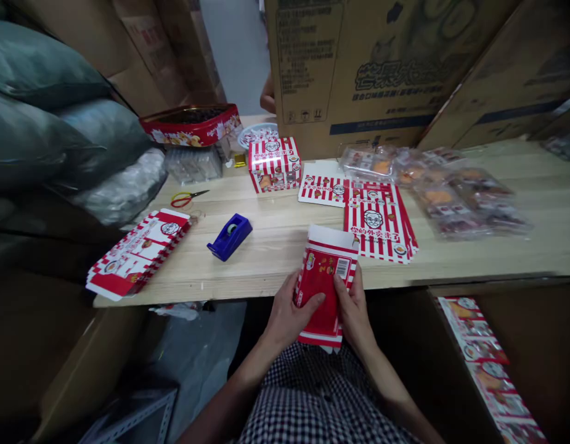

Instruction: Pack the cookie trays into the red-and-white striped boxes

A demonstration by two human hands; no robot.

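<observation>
Both hands grip a red and white printed carton (322,271) at the table's front edge, its white end flap pointing away from me. My left hand (289,308) wraps its left side, the thumb lying across the red face. On the opposite side my right hand (352,302) holds the edge, its thumb below the barcode. Just beyond lie striped flat cartons (377,222) in an overlapping stack. To the left sits a blue tape dispenser (230,236). Behind it stands a formed striped box (275,165).
Another carton stack (139,253) lies at the table's left end, near scissors (187,198). Clear-wrapped packs (464,191) cover the right side. At the back are a red tin (192,126) and large cardboard boxes (358,74). Finished-looking boxes (492,370) fill an open carton lower right.
</observation>
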